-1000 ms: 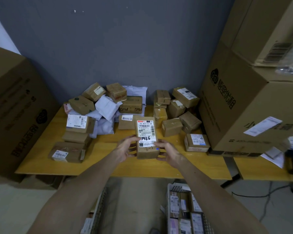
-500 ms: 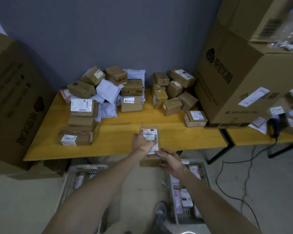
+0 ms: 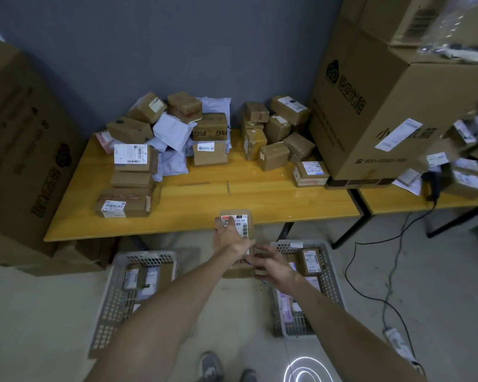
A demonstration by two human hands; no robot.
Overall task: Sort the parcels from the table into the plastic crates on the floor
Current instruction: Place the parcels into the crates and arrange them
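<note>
I hold a small brown parcel (image 3: 242,219) with a white shipping label, in front of the table's front edge and above the floor. My left hand (image 3: 229,237) lies over its label side with the fingers wrapped on it. My right hand (image 3: 271,261) grips its lower right end. Two grey perforated plastic crates stand on the floor: the left crate (image 3: 113,296) and the right crate (image 3: 331,282), both holding parcels. The held parcel hangs between them, nearer the right one. Many brown boxes and white mailers (image 3: 174,130) are piled on the wooden table (image 3: 260,194).
A big cardboard carton (image 3: 375,106) stands on the table's right end, another carton (image 3: 17,150) at the left. A second table (image 3: 392,198) on the right carries more parcels and a black scanner (image 3: 432,186). Cables (image 3: 370,271) run over the floor. My shoes (image 3: 213,368) show below.
The parcel has left the tabletop and come toward me, past the table's edge and down over the floor. My left hand moved onto its label. The view tilted down, showing both crates.
</note>
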